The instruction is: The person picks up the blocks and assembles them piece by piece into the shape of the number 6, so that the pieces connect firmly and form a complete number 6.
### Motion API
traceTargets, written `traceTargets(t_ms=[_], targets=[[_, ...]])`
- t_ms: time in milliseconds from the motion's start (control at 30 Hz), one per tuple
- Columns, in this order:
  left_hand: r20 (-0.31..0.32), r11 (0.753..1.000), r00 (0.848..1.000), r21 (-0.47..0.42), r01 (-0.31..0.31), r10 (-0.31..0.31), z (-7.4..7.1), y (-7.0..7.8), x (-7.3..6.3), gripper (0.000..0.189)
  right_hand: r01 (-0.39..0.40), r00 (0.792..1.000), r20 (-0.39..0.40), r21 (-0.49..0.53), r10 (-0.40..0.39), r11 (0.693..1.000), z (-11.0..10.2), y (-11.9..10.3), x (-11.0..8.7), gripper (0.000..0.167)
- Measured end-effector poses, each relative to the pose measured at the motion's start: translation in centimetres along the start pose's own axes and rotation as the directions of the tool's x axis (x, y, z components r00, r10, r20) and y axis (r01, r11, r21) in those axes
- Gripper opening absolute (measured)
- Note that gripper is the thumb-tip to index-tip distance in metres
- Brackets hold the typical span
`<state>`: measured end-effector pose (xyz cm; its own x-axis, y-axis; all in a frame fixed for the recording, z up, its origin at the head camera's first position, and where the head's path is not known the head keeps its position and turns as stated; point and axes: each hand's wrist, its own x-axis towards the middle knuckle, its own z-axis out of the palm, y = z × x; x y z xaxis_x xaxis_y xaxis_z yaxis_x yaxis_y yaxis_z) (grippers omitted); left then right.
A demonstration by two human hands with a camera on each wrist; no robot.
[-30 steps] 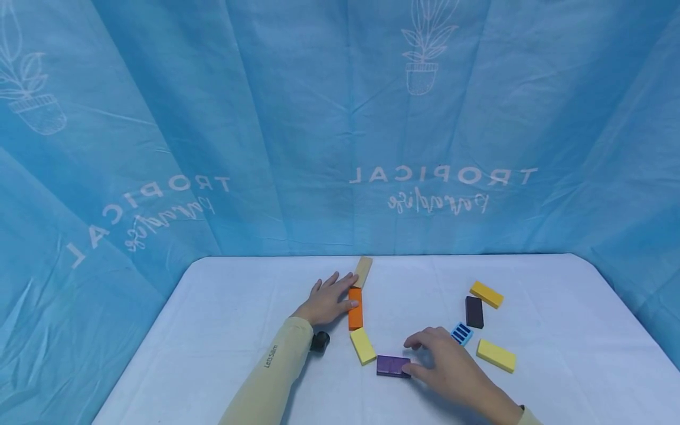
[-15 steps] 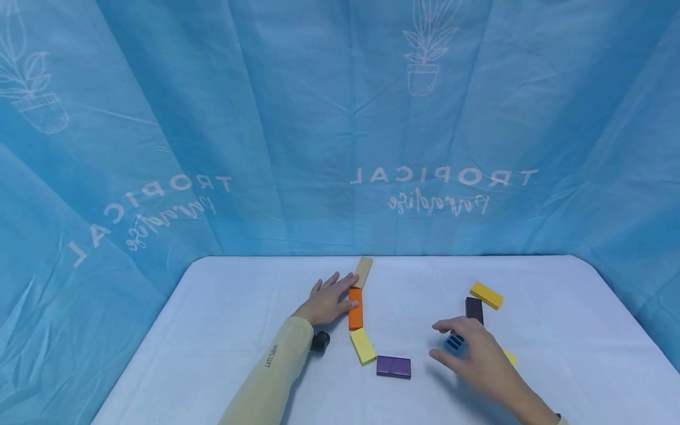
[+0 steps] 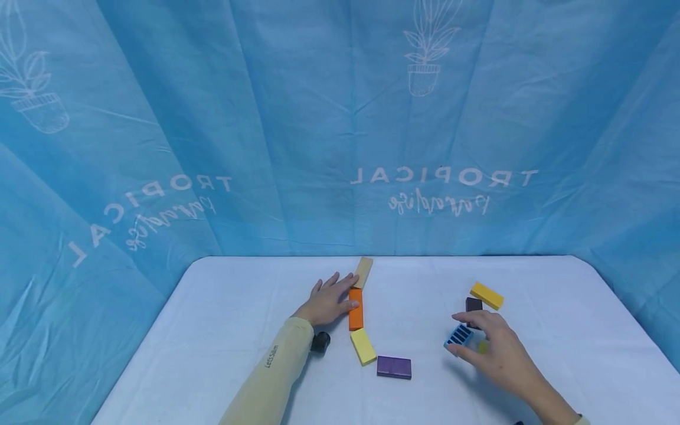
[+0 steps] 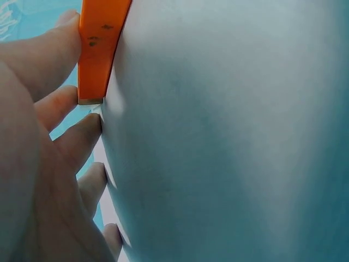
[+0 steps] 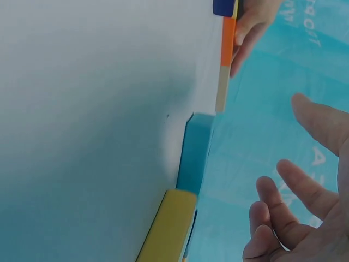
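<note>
Person at a white table (image 3: 255, 289), both hands over small blocks. Left hand (image 3: 326, 304) lies spread, fingers fairly straight, gripping nothing: thumb touches the orange block (image 3: 356, 320), index fingertip at the near end of the wooden block (image 3: 364, 270). Those two lie nearly end to end, wooden one farther from the person. Nearer the person, just past the orange one, a pale yellow block (image 3: 363, 346) sits at a slant; close to its near end a purple block (image 3: 394, 367) lies crosswise.

Right hand (image 3: 502, 351) is loose, thumb and index apart on either side of the light-blue block (image 3: 458, 336) with dark slots, seen from above. Right wrist view shows a gap between fingers and block, so no grasp; block rests on the table. Just beyond it, the black block (image 3: 474, 304), partly behind the hand, then the deep yellow block (image 3: 487, 294) by its far end. Another yellow block (image 5: 170, 224) is mostly hidden by the right hand from above.

Pale sleeve (image 3: 271, 372) with lettering on the left arm, dark wrist device (image 3: 320, 342) beside it. Blue curtain (image 3: 297, 147) behind the table, printed with potted plants and reversed lettering.
</note>
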<state>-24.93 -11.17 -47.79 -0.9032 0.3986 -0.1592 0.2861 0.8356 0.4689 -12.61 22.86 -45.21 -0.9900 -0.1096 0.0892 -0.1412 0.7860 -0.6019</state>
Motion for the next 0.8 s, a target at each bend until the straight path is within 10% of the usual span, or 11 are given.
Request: traceTargets(t_ms=[800], targets=[[0.005, 1.0, 1.0, 0.006, 0.014, -0.014, -0.1, 0.2, 0.0, 0.066, -0.085, 0.992, 0.092, -0.059, 0.09, 0.995, -0.6, 2.5, 1.1, 0.086]])
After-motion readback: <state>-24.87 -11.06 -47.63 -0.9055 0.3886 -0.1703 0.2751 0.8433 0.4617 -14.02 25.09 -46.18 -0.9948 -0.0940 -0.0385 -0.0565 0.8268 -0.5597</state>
